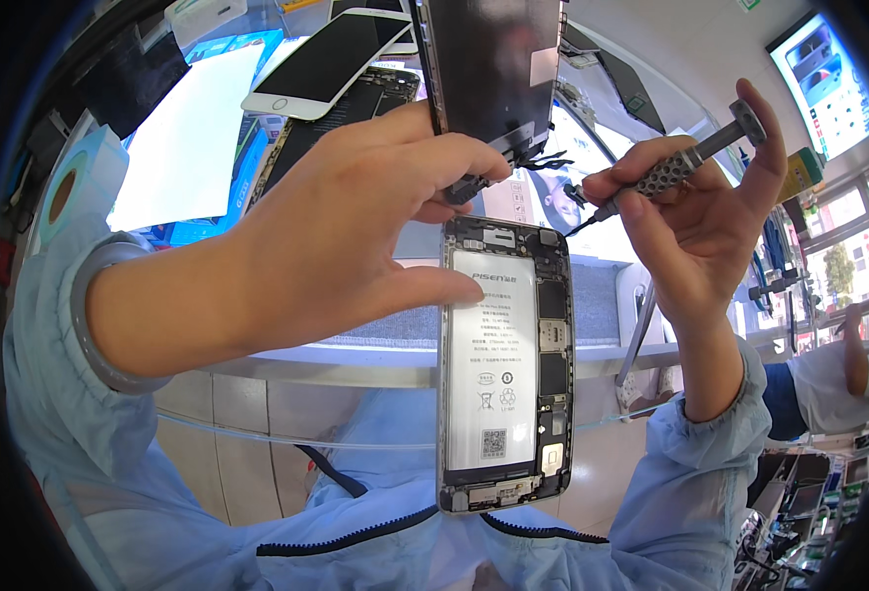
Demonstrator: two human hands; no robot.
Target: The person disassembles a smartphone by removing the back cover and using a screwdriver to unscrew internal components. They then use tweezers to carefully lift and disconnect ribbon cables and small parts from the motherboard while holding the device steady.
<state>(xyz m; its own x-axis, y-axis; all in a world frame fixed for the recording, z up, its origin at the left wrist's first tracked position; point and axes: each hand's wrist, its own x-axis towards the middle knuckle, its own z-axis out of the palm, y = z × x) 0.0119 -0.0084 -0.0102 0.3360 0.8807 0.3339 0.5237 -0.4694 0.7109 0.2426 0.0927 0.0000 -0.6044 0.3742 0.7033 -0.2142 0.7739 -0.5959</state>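
Note:
My left hand is closed on an opened phone, its thumb pressing on the white battery and its fingers at the raised display panel. The phone body shows its dark inner parts and small metal shields to the right of the battery. My right hand grips a small screwdriver with a grey dimpled handle, the little finger stretched up beside its round cap. Its thin tip is at the upper right corner of the phone body; whether it touches a screw is too small to tell.
A white-framed phone lies over another opened phone housing on the bench behind my left hand. Left of them are a bright white sheet, blue boxes and a tape roll. A person is at the right.

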